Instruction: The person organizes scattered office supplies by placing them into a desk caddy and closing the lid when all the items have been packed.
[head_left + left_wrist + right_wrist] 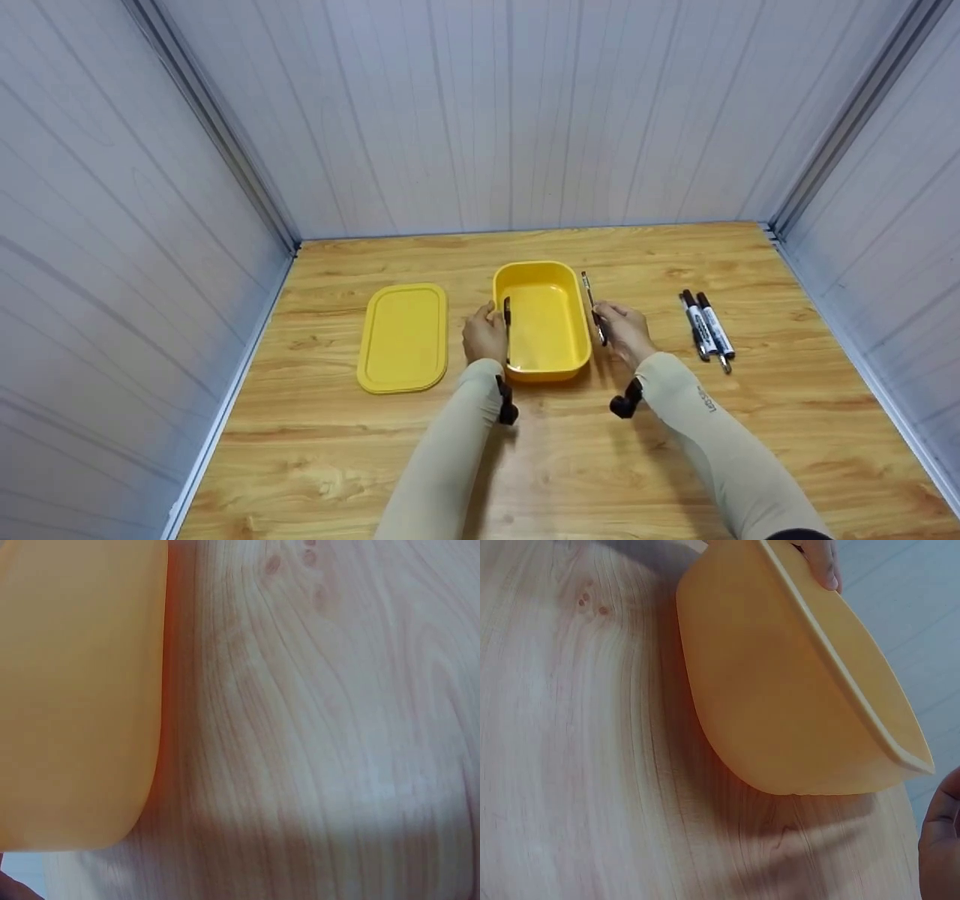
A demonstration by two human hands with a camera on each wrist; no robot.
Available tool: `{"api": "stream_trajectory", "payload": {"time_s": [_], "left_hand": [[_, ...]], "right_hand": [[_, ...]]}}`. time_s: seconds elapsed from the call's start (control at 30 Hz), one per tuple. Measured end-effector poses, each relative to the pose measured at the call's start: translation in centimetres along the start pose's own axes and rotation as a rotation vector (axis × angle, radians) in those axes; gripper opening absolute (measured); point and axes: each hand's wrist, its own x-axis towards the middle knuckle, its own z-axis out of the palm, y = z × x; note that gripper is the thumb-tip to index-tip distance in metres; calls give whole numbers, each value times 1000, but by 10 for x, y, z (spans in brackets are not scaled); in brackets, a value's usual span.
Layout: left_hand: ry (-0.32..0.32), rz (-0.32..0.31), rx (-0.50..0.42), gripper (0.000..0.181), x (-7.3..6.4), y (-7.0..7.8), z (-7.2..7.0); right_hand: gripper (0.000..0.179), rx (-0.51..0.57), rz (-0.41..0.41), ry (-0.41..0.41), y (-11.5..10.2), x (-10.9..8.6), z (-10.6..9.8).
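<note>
Two hands, apart: the left hand (484, 336) grips the yellow plastic box (546, 322), the right hand (625, 331) pinches a slim pen (589, 294). A still box and gentle pinch should help.

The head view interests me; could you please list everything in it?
table: one, wood-brown, underneath
wall panels: three, whitish, left, back and right
corner strips: two, grey, between panels
box: one, yellow, mid-table
lid: one, yellow, left of box
boxed pen: one, black-topped, inside box's left side
held pen: one, mostly dark, right of box
markers: two, white with black caps, at right
loose pens: apparently two, dark, beside markers
sleeves: two, beige, foreground
wrist cameras: two, black, on sleeves
left hand: one, at box's left wall
right hand: one, gripping held pen
</note>
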Motion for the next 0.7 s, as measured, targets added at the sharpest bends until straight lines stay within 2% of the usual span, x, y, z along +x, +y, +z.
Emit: {"api": "stream_trajectory", "payload": {"time_s": [0.17, 0.4, 0.7], "left_hand": [[3, -4, -1, 32, 0, -1, 1], [7, -6, 6, 32, -1, 0, 1], [46, 10, 33, 32, -1, -1, 2]], "right_hand": [[37, -73, 72, 44, -4, -2, 8], [23, -10, 83, 34, -6, -5, 15], [22, -40, 92, 54, -3, -2, 21]]}}
